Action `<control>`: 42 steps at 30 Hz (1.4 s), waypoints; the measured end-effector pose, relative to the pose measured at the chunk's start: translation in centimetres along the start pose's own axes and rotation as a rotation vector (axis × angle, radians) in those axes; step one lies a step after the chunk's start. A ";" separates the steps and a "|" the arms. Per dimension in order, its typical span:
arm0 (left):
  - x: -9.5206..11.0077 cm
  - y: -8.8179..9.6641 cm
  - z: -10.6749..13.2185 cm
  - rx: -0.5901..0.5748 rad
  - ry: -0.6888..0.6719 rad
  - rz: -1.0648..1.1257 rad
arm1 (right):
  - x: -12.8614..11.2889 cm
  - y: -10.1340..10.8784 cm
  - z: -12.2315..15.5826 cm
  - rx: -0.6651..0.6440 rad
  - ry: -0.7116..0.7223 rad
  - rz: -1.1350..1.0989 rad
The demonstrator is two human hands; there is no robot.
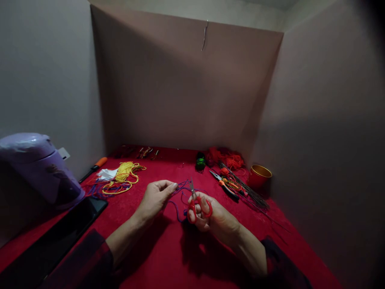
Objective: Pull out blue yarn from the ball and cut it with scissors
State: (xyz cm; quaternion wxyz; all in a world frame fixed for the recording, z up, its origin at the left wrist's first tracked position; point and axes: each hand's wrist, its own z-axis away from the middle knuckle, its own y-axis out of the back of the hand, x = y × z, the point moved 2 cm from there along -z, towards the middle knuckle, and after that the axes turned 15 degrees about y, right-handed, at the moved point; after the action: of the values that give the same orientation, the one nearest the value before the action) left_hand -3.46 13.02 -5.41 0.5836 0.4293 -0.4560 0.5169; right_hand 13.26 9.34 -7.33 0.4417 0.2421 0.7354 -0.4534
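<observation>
Between thumb and fingers, my left hand (157, 198) pinches purple yarn (181, 186) near the middle of the red-covered table. Loose strands of it curl down between my two hands. My right hand (218, 214) holds small scissors (192, 204) with red handles, a finger and thumb through the loops. Their metal blades point up and away from me, close beside the yarn strands. Whether the blades touch a strand I cannot tell.
Yellow yarn (126, 171), a purple container (42, 170) and a dark flat device (57, 237) lie left. Pliers (224, 186), thin sticks (249, 190), red yarn (231, 159), green yarn (200, 161) and a red cup (260, 176) are right. Panels (186, 88) enclose the table.
</observation>
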 end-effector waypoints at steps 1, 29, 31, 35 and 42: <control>0.0 0.0 0.1 -0.010 0.003 -0.002 | 0.0 0.1 0.0 0.003 0.004 -0.011; 0.3 -0.4 0.5 -0.061 -0.116 -0.047 | 0.1 0.2 0.0 0.149 0.015 -0.236; 0.3 -0.3 0.5 -0.057 -0.125 -0.051 | 0.2 0.1 0.0 0.164 0.046 -0.209; 0.2 -0.3 0.3 -0.061 -0.144 -0.060 | 0.4 0.3 0.0 0.169 0.063 -0.201; 0.3 -0.4 0.3 -0.084 -0.159 -0.075 | 0.0 -0.4 0.1 0.147 0.066 -0.241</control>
State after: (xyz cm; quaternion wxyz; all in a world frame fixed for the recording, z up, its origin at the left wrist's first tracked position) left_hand -3.06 12.72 -5.10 0.5820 0.4608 -0.5056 0.4396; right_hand 12.98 9.05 -7.20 0.3406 0.1984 0.7382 -0.5474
